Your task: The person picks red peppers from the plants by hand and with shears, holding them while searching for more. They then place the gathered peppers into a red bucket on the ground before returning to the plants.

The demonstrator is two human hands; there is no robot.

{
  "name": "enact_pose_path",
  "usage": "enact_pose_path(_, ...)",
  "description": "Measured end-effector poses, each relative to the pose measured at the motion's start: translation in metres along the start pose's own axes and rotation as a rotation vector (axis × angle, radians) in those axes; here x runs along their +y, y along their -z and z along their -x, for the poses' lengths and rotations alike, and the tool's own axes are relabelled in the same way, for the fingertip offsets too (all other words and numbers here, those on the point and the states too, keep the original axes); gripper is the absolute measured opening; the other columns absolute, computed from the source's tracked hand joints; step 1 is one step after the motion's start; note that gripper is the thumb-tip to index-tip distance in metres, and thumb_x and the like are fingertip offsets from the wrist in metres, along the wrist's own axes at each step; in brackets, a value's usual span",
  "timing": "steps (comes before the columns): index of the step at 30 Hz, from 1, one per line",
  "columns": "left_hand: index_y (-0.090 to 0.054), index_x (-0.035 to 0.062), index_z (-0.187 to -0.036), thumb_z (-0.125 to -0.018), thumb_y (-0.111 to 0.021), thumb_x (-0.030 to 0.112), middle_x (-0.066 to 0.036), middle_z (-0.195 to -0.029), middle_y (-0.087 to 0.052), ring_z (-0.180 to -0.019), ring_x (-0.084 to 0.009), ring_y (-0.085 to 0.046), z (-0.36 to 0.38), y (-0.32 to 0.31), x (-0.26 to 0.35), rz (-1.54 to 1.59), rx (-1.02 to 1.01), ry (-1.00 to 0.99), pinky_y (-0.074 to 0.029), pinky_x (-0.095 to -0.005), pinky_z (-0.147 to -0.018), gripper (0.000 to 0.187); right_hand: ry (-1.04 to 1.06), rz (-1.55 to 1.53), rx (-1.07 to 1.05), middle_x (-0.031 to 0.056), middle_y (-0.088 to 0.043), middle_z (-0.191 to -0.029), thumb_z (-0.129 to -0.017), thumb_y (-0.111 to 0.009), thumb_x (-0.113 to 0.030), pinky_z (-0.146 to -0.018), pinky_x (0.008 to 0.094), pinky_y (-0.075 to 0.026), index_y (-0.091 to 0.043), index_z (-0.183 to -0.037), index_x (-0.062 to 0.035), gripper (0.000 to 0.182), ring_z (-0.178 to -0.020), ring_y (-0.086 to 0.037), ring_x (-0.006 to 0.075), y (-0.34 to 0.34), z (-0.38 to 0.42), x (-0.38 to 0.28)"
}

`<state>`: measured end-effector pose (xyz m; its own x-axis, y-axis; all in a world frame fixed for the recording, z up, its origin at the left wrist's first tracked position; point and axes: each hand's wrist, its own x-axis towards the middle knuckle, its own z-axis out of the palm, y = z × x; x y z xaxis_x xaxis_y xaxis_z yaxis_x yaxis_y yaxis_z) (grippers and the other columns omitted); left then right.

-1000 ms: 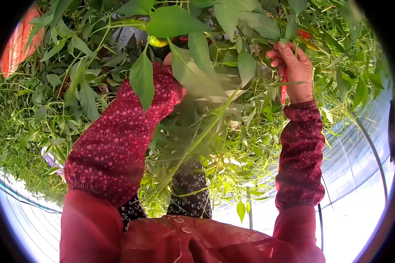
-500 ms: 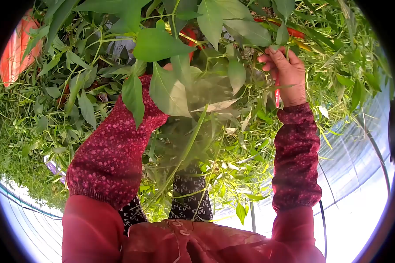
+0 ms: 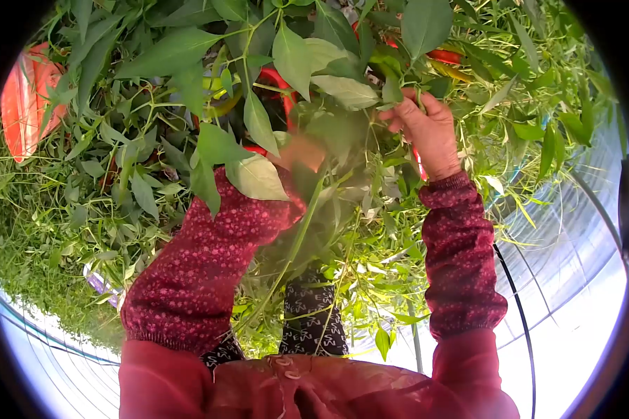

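My right hand (image 3: 430, 134) is closed at the right side of a leafy chili plant (image 3: 248, 31). Thumb and fingers pinch around a green stem, and a slim red chili pepper (image 3: 419, 165) shows below the palm. Among the leaves, my left hand (image 3: 304, 152) is only partly visible, smeared and veiled by foliage, its fingers hidden. Close to it is a bit of red chili (image 3: 256, 149), and a longer curved red chili (image 3: 287, 98) hangs just above. Whether the left hand touches either one cannot be made out.
Another red chili (image 3: 445, 56) hangs at the upper right. An orange-red plastic bag or sheet (image 3: 26, 105) lies at far left. A long grass blade (image 3: 302, 234) crosses before my legs. Clear sheeting (image 3: 538, 241) and a dark hose (image 3: 517, 300) are on the right.
My right hand has shifted left and slightly down with the red chili. My left hand has moved right and shows more. Red chilies near it are less covered by leaves as the view shifts.
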<state>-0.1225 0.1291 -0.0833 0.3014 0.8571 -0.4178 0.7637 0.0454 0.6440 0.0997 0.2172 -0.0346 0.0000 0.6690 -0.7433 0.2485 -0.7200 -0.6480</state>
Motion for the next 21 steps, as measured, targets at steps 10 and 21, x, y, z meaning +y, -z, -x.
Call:
enact_pose_path(10,-0.06,0.0072,-0.091,-0.073,-0.056,0.008,-0.014,-0.083,-0.061,-0.06,-0.0266,-0.062,0.024,-0.005,0.031,-0.593,-0.053,-0.106,-0.049,-0.0375,-0.048,0.018,-0.034,0.021,0.037,0.0039,-0.065,-0.073,-0.087,-0.061,-0.014,-0.06,0.0199,-0.045,-0.063,-0.098,-0.0008,0.017,-0.062,-0.054,0.006,-0.009,0.003,-0.006)
enact_pose_path(21,-0.06,0.0118,-0.103,-0.073,-0.06,0.012,-0.007,-0.087,-0.052,-0.061,-0.021,-0.058,0.069,0.03,0.034,-0.361,-0.095,-0.067,-0.048,-0.0327,-0.053,0.03,0.034,0.049,0.021,0.0042,-0.065,-0.073,-0.087,-0.06,-0.014,-0.059,0.02,-0.046,-0.063,-0.097,-0.0009,0.017,-0.061,-0.055,0.0061,-0.004,-0.004,-0.007)
